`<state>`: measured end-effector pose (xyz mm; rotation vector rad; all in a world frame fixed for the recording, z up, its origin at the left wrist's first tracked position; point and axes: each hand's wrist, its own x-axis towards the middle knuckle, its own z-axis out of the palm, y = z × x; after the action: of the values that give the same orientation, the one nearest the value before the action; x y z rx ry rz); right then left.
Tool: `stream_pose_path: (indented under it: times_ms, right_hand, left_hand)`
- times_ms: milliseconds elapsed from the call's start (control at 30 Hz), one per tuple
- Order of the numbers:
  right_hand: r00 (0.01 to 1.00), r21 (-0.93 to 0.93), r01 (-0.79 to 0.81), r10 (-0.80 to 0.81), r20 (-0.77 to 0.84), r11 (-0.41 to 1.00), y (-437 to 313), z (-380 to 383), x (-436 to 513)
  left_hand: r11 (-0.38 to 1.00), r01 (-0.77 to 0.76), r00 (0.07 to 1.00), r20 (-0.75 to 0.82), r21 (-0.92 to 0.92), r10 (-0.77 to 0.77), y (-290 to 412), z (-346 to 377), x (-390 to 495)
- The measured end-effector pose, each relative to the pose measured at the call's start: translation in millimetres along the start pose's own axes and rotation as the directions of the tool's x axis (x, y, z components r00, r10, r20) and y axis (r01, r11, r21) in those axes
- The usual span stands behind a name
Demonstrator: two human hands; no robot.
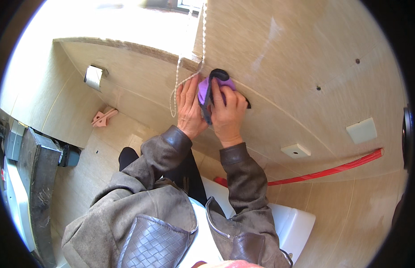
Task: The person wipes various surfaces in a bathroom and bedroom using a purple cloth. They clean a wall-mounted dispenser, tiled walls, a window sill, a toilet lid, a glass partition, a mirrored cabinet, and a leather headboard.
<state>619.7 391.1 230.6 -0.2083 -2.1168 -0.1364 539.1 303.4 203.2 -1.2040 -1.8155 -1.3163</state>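
Observation:
A purple and black cloth point(204, 90) is bunched in my right hand point(227, 115), which presses it to the beige wall tiles point(281, 67) just below the window ledge corner. My left hand point(190, 114) lies beside it with the fingers extended toward the wall, and its thumb side comes close to the cloth. Whether they touch is hard to tell. A white beaded blind cord point(204, 30) hangs from above, and its loop passes by the left fingertips. The stone window ledge point(127, 45) runs off to the left.
A metal toilet paper holder point(94, 77) is fixed to the wall at left. Below it, a pink plastic object point(104, 117) rests on the floor. Switch plates point(361, 130) and a red strip point(328, 170) are at right. A white toilet point(292, 224) is behind me. A dark cabinet point(38, 187) stands left.

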Motion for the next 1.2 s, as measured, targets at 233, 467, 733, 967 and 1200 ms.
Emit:
stream_pose_path:
  times_ms: [233, 467, 733, 967, 1200]
  right_hand:
    - [0.950, -0.060, -0.160, 0.137, -0.280, 0.985, 0.9, -19.2, 45.9]
    - [1.000, -0.040, -0.011, 0.011, 0.007, 0.999, -14.1, 7.1, 20.1]
    - [0.982, -0.076, 0.061, -0.073, -0.176, 0.995, -15.5, 12.2, 53.1]
    - [0.967, 0.180, -0.014, 0.060, -0.249, 0.984, -24.5, -3.0, 50.9]
    - [0.996, 0.067, 0.020, -0.026, 0.081, 0.998, -33.7, -17.2, 99.3]
  left_hand:
    - [0.988, -0.123, 0.992, 0.003, 0.097, 0.123, 3.7, -14.2, 4.9]
    - [0.991, 0.019, 0.995, -0.099, -0.131, -0.032, -11.9, -2.7, -10.6]
    - [0.995, 0.006, 0.986, -0.165, -0.098, -0.022, 4.6, -12.8, 15.8]
    - [0.989, 0.017, 0.984, -0.175, -0.146, -0.043, 4.6, -19.7, 10.3]
    - [0.993, 0.071, 0.975, -0.205, -0.096, -0.089, 3.3, -34.1, 41.6]
